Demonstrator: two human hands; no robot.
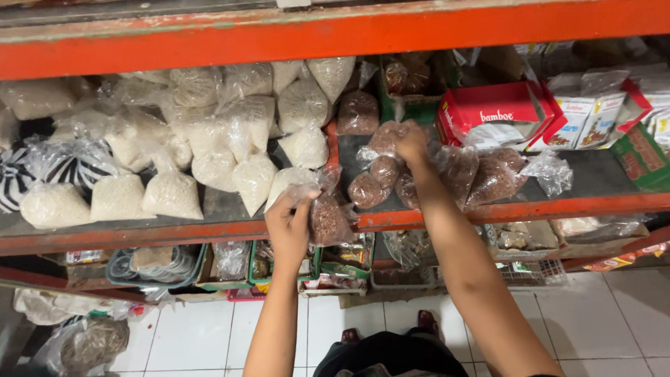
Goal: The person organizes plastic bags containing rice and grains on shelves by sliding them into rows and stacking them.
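Fingers of our left hand (289, 220) pinch a brown bag (329, 220) at the shelf edge (558, 206); our right hand (412, 143) closes over another brown bag (386, 137), white bags (216, 167) leftward.

Small grocery shop, orange steel shelf (488, 208) w/ bagged white grains (171, 194), brown grain bags (492, 178), boxed goods (488, 112), tiled floor (614, 314)
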